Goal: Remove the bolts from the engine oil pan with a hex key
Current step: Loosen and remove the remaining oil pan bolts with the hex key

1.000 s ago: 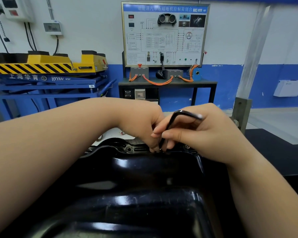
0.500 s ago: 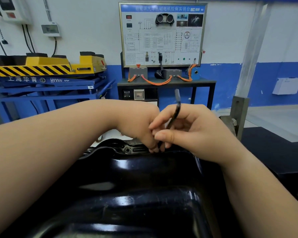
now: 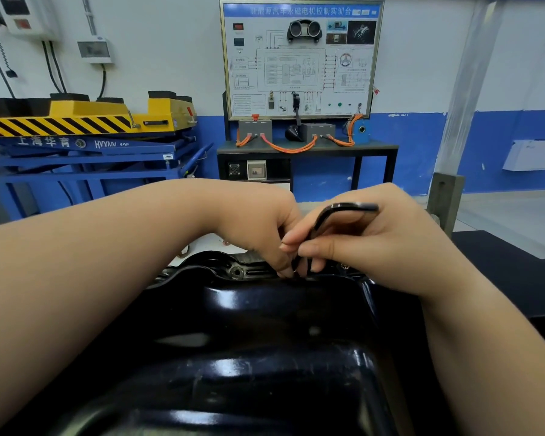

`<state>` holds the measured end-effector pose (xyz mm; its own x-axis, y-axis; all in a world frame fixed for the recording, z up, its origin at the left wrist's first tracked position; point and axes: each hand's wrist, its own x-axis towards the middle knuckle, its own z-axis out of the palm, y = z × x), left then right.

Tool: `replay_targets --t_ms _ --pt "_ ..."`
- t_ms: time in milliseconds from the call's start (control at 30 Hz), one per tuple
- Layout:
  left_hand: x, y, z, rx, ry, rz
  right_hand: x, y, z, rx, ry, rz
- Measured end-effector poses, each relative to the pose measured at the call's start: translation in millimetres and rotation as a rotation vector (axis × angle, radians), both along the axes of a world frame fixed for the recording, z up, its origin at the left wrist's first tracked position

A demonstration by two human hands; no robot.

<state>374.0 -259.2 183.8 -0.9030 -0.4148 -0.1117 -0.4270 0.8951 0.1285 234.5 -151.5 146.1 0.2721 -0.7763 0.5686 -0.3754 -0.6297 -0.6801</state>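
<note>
Hex key [image 3: 343, 206] stands at the far rim of the oil pan [image 3: 265, 325], my right hand [image 3: 378, 247] pinching its shank, left hand [image 3: 258, 228] curled round its foot: mid-unscrewing, I judge, needing a steady anticlockwise turn next.

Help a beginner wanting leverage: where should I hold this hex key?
Probably grip the hex key by its bent-over top arm, coming from the right. Its shaft stands nearly upright at the far rim of the oil pan, so that sideways arm is the lever; the right hand pinches the shaft lower down.
</note>
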Motion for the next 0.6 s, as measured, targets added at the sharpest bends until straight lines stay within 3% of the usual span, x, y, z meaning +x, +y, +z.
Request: replay_targets --t_ms 133,400,600 --pt "2 9 1 0.064 -0.002 0.037 4 -2 -1 -0.007 -0.043 -0.039" --pt "0 13 3 -0.033 -0.043 0.045 13 -7 -6 -0.012 -0.048 -0.061" --pt "-1 18 7 0.017 -0.033 0.043 2 3 1 0.007 -0.029 0.077"
